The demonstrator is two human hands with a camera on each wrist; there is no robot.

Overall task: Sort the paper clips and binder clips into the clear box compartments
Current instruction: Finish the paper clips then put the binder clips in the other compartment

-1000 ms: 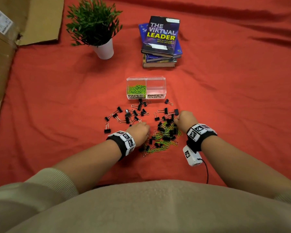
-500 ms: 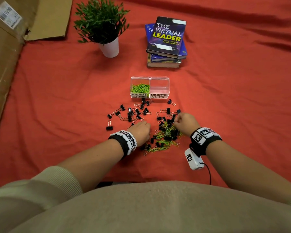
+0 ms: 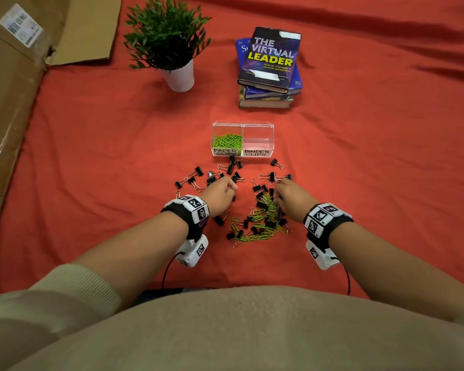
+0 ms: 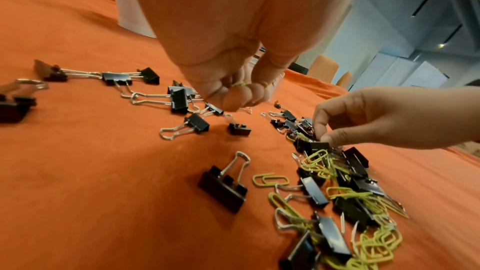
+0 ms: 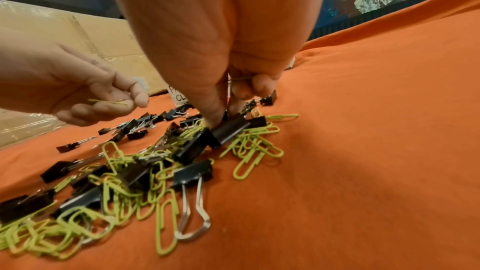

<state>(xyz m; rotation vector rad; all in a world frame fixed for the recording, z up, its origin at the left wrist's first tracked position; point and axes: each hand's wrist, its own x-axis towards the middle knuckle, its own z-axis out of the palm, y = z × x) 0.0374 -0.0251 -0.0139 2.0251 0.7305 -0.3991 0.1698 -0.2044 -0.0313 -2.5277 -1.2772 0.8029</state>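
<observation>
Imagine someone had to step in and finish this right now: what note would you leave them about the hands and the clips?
Left hand: pinching green paper clips, lifted off the cloth.
Right hand: fingertips down in the mixed pile, gripping something there; it looks like a black binder clip, but I cannot be sure.
Clear two-compartment plastic box: the section labelled PAPER CLIPS holds a heap of green clips; the BINDER CLIPS section looks empty.
Done: some paper clips sorted.
Left: the remaining green clips in the pile, plus all the scattered black binder clips on the red cloth.
</observation>
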